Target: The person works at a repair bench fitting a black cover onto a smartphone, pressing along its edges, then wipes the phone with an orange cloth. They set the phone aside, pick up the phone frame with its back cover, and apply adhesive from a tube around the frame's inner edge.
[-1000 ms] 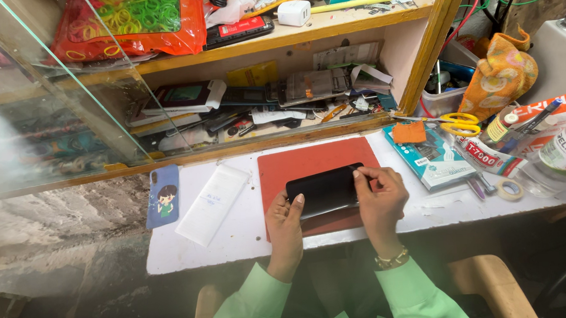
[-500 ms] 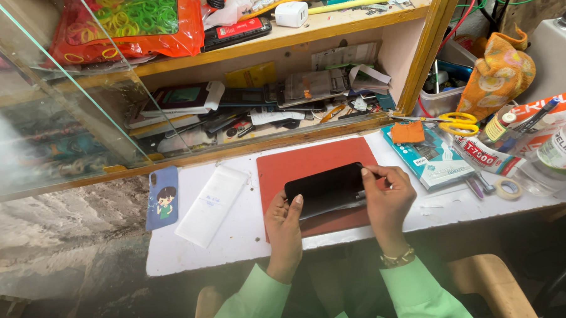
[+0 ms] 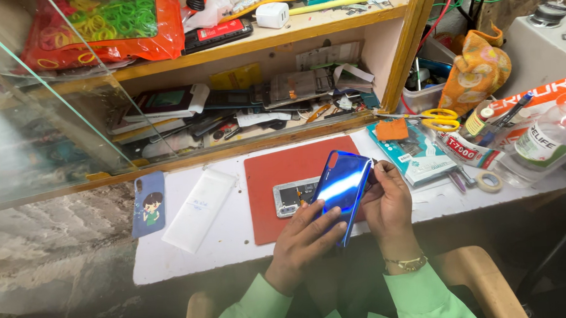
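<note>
Hands (image 3: 301, 237) (image 3: 388, 202) grip blue back cover (image 3: 342, 187) — teal box (image 3: 414, 154) just right.

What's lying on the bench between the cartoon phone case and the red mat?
In the head view, a white translucent sleeve lies between the cartoon phone case and the red mat.

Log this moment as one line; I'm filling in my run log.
left hand: holds blue back cover | right hand: grips cover's edge | cover: tilted, lifted above opened phone | phone: on red mat
</note>
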`<action>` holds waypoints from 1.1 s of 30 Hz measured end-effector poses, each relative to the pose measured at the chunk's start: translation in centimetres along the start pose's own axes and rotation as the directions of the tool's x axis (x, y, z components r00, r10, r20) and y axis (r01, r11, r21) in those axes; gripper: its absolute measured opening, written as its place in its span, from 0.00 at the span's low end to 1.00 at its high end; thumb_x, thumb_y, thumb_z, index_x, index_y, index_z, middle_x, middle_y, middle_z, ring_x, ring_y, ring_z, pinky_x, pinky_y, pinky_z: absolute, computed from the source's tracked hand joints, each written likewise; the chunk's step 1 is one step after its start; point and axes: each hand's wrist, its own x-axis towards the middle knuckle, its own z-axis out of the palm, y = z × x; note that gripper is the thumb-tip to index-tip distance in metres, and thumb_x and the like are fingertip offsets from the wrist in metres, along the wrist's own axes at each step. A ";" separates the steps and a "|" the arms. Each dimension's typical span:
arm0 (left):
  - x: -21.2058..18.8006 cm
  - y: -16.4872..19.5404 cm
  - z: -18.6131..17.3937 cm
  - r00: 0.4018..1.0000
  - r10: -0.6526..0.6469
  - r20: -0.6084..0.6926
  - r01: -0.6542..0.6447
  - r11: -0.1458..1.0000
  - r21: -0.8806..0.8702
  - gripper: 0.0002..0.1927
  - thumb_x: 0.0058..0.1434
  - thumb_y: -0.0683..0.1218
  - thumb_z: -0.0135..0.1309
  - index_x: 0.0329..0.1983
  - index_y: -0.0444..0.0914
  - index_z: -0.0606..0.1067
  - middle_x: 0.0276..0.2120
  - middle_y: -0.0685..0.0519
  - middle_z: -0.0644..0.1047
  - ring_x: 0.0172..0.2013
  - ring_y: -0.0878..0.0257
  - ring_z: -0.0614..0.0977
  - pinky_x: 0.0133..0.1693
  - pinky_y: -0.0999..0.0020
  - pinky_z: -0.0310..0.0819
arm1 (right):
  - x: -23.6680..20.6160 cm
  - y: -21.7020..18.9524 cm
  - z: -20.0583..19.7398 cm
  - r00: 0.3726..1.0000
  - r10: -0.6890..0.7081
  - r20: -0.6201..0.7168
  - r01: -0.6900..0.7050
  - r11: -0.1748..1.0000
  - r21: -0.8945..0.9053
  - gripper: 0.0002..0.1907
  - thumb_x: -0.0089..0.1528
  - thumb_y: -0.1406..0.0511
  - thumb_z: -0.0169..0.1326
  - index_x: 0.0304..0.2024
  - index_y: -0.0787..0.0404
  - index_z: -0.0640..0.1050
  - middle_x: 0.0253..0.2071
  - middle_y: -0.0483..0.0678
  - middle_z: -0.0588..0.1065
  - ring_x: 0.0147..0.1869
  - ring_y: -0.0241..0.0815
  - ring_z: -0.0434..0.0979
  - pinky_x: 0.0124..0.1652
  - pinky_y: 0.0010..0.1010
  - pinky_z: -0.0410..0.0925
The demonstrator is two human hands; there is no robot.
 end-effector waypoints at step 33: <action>-1.3 -1.3 2.2 0.883 -0.451 -0.131 0.360 0.829 -0.429 0.14 0.70 0.34 0.48 0.58 0.34 0.74 0.55 0.42 0.80 0.58 0.53 0.83 0.58 0.64 0.78 | -1.3 -1.3 2.3 0.998 -0.013 -0.060 0.001 0.981 -0.197 0.04 0.66 0.66 0.49 0.43 0.58 0.70 0.43 0.52 0.80 0.44 0.45 0.82 0.46 0.39 0.75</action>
